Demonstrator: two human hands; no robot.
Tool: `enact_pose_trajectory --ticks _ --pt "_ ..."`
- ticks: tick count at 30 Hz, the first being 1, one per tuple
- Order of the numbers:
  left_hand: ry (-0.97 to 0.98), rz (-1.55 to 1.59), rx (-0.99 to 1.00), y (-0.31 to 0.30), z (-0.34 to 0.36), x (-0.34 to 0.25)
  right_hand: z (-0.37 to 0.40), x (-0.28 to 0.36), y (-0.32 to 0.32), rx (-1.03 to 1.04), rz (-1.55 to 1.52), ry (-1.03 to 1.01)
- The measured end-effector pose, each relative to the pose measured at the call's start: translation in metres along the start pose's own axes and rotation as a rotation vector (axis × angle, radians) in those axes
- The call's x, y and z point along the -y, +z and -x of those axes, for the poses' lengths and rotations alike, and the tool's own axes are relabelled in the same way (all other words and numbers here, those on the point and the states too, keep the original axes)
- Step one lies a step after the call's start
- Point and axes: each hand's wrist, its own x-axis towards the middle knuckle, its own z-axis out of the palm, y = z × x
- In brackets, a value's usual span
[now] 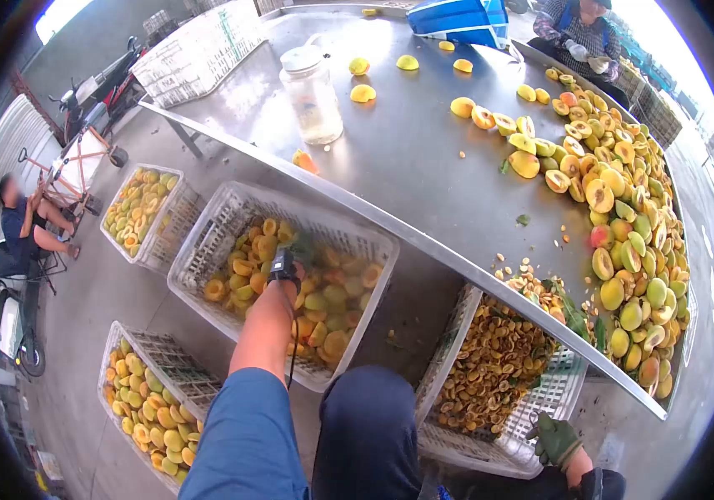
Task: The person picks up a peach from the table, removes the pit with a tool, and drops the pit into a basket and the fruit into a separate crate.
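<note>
On the floor below the near edge of the steel table (423, 167): four white mesh crates.

Middle crate (198, 258): roughly half full of halved yellow-orange fruit (332, 300). Left hand (300, 248) down among the halves near the far wall, black strap (283, 268) at the wrist; fingers blurred, apart or together not discernible.

Right crate (457, 446): tucked partly under the table edge, filled with brown fruit stones (490, 367). Right hand (553, 439), in a green glove, at the near right corner of this crate; fingers bent inward, clamped on the rim or merely beside it not discernible.

Far left crate (169, 237): halved fruit in a shallow layer.

Near left crate (111, 358): halves along the near side, bare grid floor (177, 367) at the far end.

On the table: long heap of whole and cut fruit (623, 233) along the right edge; loose stones (523, 275) at the near edge; clear jar (311, 96) with a white lid toward the left edge; blue crate (457, 17) at the far edge.

Beyond the far right corner: another person (578, 29). Off to the left, well apart: a seated person (27, 225).
</note>
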Motion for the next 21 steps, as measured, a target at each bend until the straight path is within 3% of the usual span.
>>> enact_pose_trajectory --ticks 3,6,9,13,14,16,18,20,21 --pt "-0.022 0.022 -0.018 0.038 -0.012 0.026 -0.012 -0.007 -0.010 -0.013 0.095 -0.022" --pt "0.047 -0.066 0.001 0.037 -0.016 0.030 -0.009 0.002 -0.011 -0.002 0.137 -0.039" --pt "0.138 0.018 0.017 -0.099 0.037 -0.069 -0.011 0.006 -0.009 0.019 0.175 -0.075" --pt "0.488 -0.226 -0.210 -0.049 0.075 -0.115 -0.004 0.023 -0.006 0.044 0.146 -0.075" --pt "0.538 -0.217 -0.323 -0.041 0.081 -0.120 0.001 0.025 -0.006 0.053 0.146 -0.104" --pt "0.535 -0.101 -0.315 -0.042 0.082 -0.123 0.010 0.025 -0.007 0.042 0.145 -0.104" --pt "0.407 0.108 -0.086 -0.052 0.073 -0.108 0.008 0.015 -0.007 0.030 0.155 -0.138" --pt "0.320 0.181 0.105 -0.061 0.073 -0.092 -0.007 -0.014 -0.012 0.039 0.320 -0.363" --pt "0.302 0.201 0.112 -0.071 0.078 -0.089 0.000 -0.008 -0.011 0.035 0.272 -0.238"
